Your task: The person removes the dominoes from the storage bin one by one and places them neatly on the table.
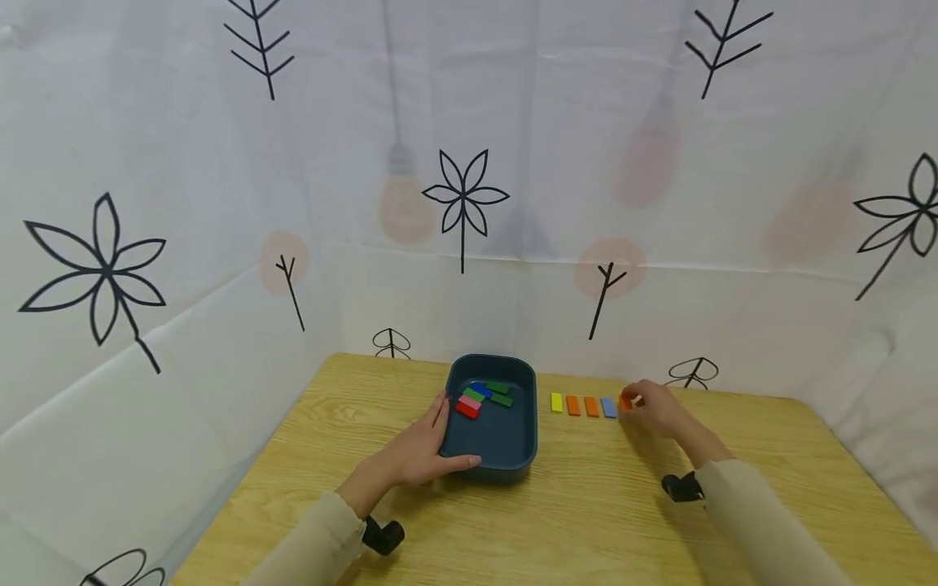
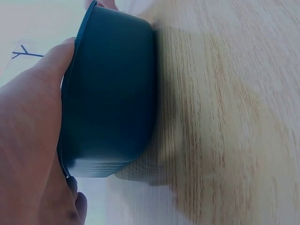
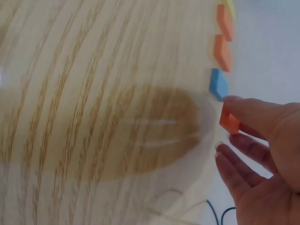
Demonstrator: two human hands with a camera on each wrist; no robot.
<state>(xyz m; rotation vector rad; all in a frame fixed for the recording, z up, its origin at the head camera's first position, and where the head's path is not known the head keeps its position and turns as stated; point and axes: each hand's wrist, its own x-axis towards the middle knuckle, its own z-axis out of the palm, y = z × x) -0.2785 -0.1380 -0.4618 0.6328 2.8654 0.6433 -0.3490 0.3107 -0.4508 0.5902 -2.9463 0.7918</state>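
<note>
A dark teal rectangular tub [image 1: 489, 439] stands on the table with several small flat blocks inside, in red, pink, green and blue. My left hand [image 1: 414, 443] rests against its near left corner, fingers straight along the left side and thumb along the near rim; the left wrist view shows the tub's outer wall [image 2: 112, 89]. To the right of the tub, a yellow block [image 1: 557, 403], two orange blocks [image 1: 573, 405] and a light blue block [image 1: 609, 408] form a row. At its right end my right hand [image 1: 655, 408] pinches an orange block [image 3: 228, 120] between thumb and fingers, beside the blue one.
The light wooden table [image 1: 572, 521] ends at the back against a white curtain [image 1: 337, 203] with plant drawings, which also hangs along both sides. Dark wrist-worn devices [image 1: 681, 488] sit at both sleeves.
</note>
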